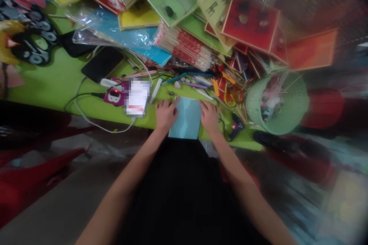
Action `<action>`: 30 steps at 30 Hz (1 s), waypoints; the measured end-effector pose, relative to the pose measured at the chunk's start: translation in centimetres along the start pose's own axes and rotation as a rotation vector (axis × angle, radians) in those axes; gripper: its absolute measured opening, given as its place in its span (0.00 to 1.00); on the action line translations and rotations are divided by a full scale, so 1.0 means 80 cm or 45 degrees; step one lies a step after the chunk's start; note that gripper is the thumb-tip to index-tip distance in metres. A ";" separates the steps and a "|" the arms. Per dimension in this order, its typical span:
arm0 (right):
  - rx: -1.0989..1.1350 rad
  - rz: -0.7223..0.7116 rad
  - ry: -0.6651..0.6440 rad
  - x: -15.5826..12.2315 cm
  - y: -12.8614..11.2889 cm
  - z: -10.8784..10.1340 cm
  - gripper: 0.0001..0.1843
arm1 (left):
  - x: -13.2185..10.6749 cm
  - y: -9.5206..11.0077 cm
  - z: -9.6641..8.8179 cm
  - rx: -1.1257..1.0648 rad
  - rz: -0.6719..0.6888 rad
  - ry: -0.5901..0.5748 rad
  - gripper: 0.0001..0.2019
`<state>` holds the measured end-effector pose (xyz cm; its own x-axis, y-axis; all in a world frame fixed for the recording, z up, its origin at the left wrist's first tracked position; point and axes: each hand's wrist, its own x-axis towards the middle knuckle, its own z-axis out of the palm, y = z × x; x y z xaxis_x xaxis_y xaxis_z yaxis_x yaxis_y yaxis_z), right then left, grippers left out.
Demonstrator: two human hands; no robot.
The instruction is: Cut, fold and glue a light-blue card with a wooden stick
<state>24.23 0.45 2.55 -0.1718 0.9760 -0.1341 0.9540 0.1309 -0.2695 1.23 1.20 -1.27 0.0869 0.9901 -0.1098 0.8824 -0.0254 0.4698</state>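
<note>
A light blue paper sheet [185, 118] lies in front of me at the table's near edge, its lower end reaching my dark clothing. My left hand [166, 115] grips its upper left corner with bent fingers. At the upper right corner, my right hand [209, 116] has its fingers closed on the sheet's edge. A thin pale strip runs along the top edge between both hands; I cannot tell whether it is a stick or a fold. To the right of my right hand lies a small dark glue gun [236, 124] with a cord.
A lit phone [138, 97] and a purple power socket [113, 96] with cables lie left. Pens, scissors [230, 97] and wrapped wooden sticks [185, 46] spread behind the sheet. Coloured panels [251, 19] pile up farther back. A green basket [255, 103] stands right on the green table [43, 88].
</note>
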 end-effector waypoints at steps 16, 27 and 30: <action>-0.026 -0.093 0.026 0.020 -0.024 -0.012 0.26 | 0.000 -0.001 -0.002 -0.113 -0.009 0.089 0.24; -0.003 -0.264 -0.098 0.045 -0.080 0.006 0.29 | 0.001 0.000 -0.003 -0.187 -0.043 0.129 0.20; -0.016 -0.268 -0.119 0.047 -0.083 0.009 0.28 | 0.001 -0.001 0.000 -0.171 -0.036 0.143 0.19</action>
<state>17.07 3.17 3.15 -0.3885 0.9068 -0.1639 0.8978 0.3324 -0.2890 1.19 1.25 -1.30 0.0038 0.9996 -0.0295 0.8133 0.0141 0.5817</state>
